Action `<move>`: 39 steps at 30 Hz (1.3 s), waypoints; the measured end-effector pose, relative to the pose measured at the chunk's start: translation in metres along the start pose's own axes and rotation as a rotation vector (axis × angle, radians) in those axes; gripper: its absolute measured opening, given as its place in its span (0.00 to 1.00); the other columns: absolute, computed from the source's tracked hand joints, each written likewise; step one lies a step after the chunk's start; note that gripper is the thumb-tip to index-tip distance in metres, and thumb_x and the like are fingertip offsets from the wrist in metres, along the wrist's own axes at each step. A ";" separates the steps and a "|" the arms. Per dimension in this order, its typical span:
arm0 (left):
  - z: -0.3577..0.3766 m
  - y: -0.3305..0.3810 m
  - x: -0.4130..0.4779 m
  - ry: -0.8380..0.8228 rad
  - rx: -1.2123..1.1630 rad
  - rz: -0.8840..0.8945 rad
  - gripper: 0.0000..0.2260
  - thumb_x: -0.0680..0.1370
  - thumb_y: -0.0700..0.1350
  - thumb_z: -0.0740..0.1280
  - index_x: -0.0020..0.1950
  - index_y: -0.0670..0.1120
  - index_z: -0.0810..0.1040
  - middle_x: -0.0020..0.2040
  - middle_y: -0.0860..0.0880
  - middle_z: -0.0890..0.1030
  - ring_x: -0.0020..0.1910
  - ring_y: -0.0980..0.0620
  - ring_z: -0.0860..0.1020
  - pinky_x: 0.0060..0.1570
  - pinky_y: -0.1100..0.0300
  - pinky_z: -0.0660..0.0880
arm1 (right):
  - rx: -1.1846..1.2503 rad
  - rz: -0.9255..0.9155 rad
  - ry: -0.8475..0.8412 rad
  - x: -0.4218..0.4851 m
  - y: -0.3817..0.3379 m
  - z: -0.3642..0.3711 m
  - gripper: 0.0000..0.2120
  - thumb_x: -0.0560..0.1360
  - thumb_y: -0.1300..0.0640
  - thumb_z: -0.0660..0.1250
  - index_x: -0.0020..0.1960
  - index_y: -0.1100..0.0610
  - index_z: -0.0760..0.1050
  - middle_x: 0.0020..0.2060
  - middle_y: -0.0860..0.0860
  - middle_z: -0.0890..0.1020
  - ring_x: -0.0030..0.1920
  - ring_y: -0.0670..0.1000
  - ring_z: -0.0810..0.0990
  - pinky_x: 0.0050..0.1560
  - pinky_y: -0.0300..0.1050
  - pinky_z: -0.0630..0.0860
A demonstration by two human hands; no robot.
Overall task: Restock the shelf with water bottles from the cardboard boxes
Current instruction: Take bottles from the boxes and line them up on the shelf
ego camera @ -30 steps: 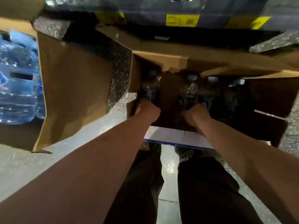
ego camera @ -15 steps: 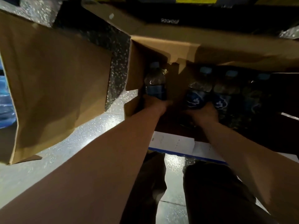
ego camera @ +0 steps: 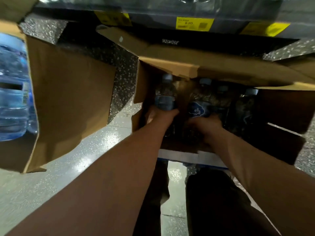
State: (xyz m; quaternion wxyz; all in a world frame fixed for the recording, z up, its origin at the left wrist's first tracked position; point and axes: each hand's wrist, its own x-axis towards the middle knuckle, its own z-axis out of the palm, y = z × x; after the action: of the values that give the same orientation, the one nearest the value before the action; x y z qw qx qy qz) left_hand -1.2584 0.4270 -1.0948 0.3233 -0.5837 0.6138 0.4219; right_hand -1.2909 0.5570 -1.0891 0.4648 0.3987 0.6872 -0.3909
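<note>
Reaching straight-armed into the cardboard box (ego camera: 141, 86), the left hand (ego camera: 158, 115) grips the corner bottle (ego camera: 165, 97) (right hand (ego camera: 205, 124): the logo-labelled bottle (ego camera: 198, 108)).

Speckled grey floor (ego camera: 102, 143) (glossy glare), dim surroundings.

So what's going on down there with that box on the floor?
A person is reaching into an open cardboard box on the floor. The left hand grips the leftmost bottle, the right hand the neighbouring bottle. More bottles stand to their right. Neither held bottle is on the shelf yet.
</note>
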 end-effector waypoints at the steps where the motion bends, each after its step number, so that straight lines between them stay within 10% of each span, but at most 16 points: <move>1: -0.006 0.002 -0.013 0.004 0.012 0.022 0.34 0.64 0.59 0.76 0.66 0.48 0.73 0.58 0.46 0.78 0.54 0.45 0.77 0.48 0.57 0.75 | 0.031 -0.005 0.007 -0.012 -0.004 -0.004 0.34 0.57 0.68 0.76 0.62 0.63 0.71 0.50 0.60 0.80 0.46 0.59 0.82 0.41 0.52 0.82; 6: -0.037 0.012 -0.075 -0.071 0.093 0.102 0.30 0.61 0.58 0.75 0.61 0.49 0.78 0.56 0.47 0.80 0.53 0.48 0.78 0.42 0.62 0.70 | -0.064 -0.075 0.069 -0.077 -0.013 -0.024 0.36 0.58 0.62 0.78 0.65 0.60 0.72 0.57 0.56 0.80 0.55 0.58 0.79 0.56 0.51 0.77; 15: -0.101 0.033 -0.177 -0.272 -0.202 0.225 0.25 0.59 0.53 0.73 0.53 0.47 0.79 0.51 0.45 0.83 0.52 0.44 0.80 0.55 0.48 0.77 | 0.029 -0.055 -0.093 -0.183 -0.037 -0.062 0.27 0.60 0.67 0.75 0.58 0.57 0.76 0.49 0.56 0.82 0.49 0.57 0.81 0.52 0.54 0.78; 20: -0.130 0.041 -0.234 -0.376 -0.272 0.223 0.15 0.74 0.49 0.68 0.58 0.47 0.76 0.37 0.52 0.78 0.31 0.59 0.77 0.27 0.66 0.69 | 0.045 -0.148 -0.323 -0.239 -0.056 -0.084 0.12 0.68 0.67 0.68 0.51 0.59 0.77 0.41 0.57 0.79 0.38 0.54 0.80 0.33 0.46 0.78; 22: -0.140 0.042 -0.257 -0.373 -0.330 0.220 0.15 0.73 0.51 0.69 0.57 0.47 0.77 0.36 0.53 0.79 0.27 0.60 0.77 0.24 0.68 0.70 | 0.060 -0.192 -0.377 -0.259 -0.058 -0.091 0.12 0.70 0.68 0.67 0.53 0.61 0.77 0.47 0.60 0.79 0.47 0.59 0.79 0.47 0.53 0.78; 28: -0.175 0.036 -0.315 -0.372 -0.437 0.297 0.36 0.56 0.54 0.79 0.62 0.48 0.75 0.56 0.45 0.81 0.52 0.45 0.79 0.55 0.48 0.76 | 0.105 -0.301 -0.424 -0.319 -0.064 -0.101 0.19 0.70 0.71 0.69 0.58 0.59 0.73 0.47 0.57 0.81 0.49 0.56 0.79 0.36 0.47 0.77; 34: -0.224 0.027 -0.351 -0.309 -0.433 0.429 0.22 0.63 0.51 0.77 0.54 0.46 0.80 0.51 0.43 0.82 0.50 0.43 0.80 0.53 0.44 0.78 | 0.121 -0.465 -0.647 -0.386 -0.063 -0.099 0.30 0.59 0.57 0.77 0.60 0.57 0.78 0.55 0.57 0.82 0.56 0.58 0.79 0.58 0.58 0.74; 39: -0.271 0.008 -0.390 -0.295 -0.458 0.502 0.19 0.70 0.48 0.75 0.58 0.44 0.79 0.51 0.45 0.82 0.46 0.48 0.80 0.46 0.54 0.77 | 0.074 -0.556 -0.581 -0.450 -0.065 -0.073 0.24 0.70 0.66 0.70 0.65 0.59 0.73 0.58 0.61 0.80 0.57 0.64 0.79 0.59 0.69 0.71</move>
State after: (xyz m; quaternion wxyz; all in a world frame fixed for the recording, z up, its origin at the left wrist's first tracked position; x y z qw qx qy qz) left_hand -1.1974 0.3569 -0.6286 0.1558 -0.4049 0.5744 0.6942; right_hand -1.2617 0.5162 -0.6315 0.5017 0.0867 0.5943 -0.6226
